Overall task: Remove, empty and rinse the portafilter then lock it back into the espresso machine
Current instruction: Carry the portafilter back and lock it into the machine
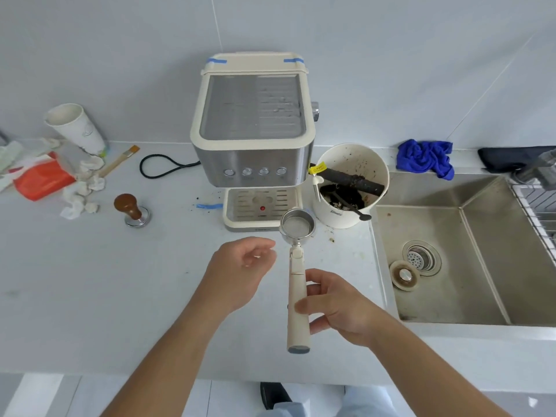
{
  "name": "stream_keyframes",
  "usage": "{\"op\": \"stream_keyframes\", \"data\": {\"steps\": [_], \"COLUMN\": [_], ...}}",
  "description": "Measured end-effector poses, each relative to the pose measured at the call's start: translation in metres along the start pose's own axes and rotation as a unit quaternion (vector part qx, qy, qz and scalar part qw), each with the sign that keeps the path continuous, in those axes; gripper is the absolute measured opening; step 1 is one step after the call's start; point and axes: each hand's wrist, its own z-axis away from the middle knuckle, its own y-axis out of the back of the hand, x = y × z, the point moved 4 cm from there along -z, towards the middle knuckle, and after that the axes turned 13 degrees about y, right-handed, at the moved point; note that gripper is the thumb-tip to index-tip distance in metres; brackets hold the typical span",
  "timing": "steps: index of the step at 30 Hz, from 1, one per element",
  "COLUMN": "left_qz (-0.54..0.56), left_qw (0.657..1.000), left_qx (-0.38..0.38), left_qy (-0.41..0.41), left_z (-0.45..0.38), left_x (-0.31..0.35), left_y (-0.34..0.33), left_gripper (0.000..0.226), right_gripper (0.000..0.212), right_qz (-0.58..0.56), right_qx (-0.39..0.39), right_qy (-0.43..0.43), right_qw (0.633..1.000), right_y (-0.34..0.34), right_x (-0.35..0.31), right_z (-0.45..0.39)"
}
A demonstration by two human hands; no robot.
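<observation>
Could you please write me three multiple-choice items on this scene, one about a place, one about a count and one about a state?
1. Where does the white knock-box bucket with the dark bar stand?
A. Between the cream and steel espresso machine and the steel sink
B. Inside the sink
C. Left of the wooden-handled tamper

2. How many round silver buttons does the machine's front show?
A. Two
B. Four
C. Six

3. What state is the cream-handled portafilter in?
A. Locked into the machine
B. Lying in the sink
C. Held in the right hand, basket without a coffee puck

Answers:
1 A, it sits on the counter just right of the machine, before the sink's edge.
2 B, four buttons sit in a row.
3 C, the fingers wrap the handle, and the left hand is open beside it.
</observation>
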Motion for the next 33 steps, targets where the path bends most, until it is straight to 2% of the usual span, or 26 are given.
{"op": "stream_keyframes", "data": {"steps": [4,8,10,13,16,19,22,26,29,33], "left_qz": [-0.037,-0.103,-0.111,-0.121,-0.157,-0.196,-0.248,-0.288,-0.341,-0.356], "left_qw": [0.988,0.935,0.908,0.887,0.884,0.898,0.902,0.898,0.878,0.864], "left_qx": [0.094,0.189,0.198,0.170,0.136,0.098,0.055,0.017,0.020,0.048], "left_qy": [-0.115,-0.282,-0.353,-0.412,-0.419,-0.381,-0.350,-0.331,-0.336,-0.353], "left_z": [-0.004,-0.008,-0.014,-0.028,-0.047,-0.072,-0.095,-0.118,-0.123,-0.126], "left_x": [0.013,0.052,0.076,0.111,0.139,0.154,0.161,0.166,0.163,0.160], "left_y": [0.051,0.091,0.103,0.113,0.113,0.105,0.097,0.088,0.080,0.080], "left_gripper": [0.016,0.016,0.017,0.018,0.020,0.026,0.041,0.061,0.067,0.062], "right_gripper": [0.050,0.045,0.044,0.046,0.048,0.045,0.037,0.039,0.035,0.039], "right_qz": [-0.009,-0.018,-0.015,-0.007,0.000,0.003,-0.007,-0.016,-0.012,-0.014], "right_qx": [0.020,0.035,0.036,0.038,0.047,0.051,0.054,0.051,0.052,0.050], "right_qy": [0.001,0.000,0.000,-0.003,-0.005,-0.003,-0.002,0.004,0.013,0.022], "right_qw": [1.000,0.999,0.999,0.999,0.999,0.999,0.998,0.999,0.998,0.998], "right_y": [-0.014,-0.021,-0.023,-0.024,-0.025,-0.026,-0.027,-0.028,-0.029,-0.031], "right_x": [0.006,0.005,0.002,-0.003,-0.008,-0.013,-0.016,-0.021,-0.025,-0.033], "right_z": [-0.013,-0.029,-0.038,-0.051,-0.064,-0.075,-0.082,-0.089,-0.095,-0.103]}}
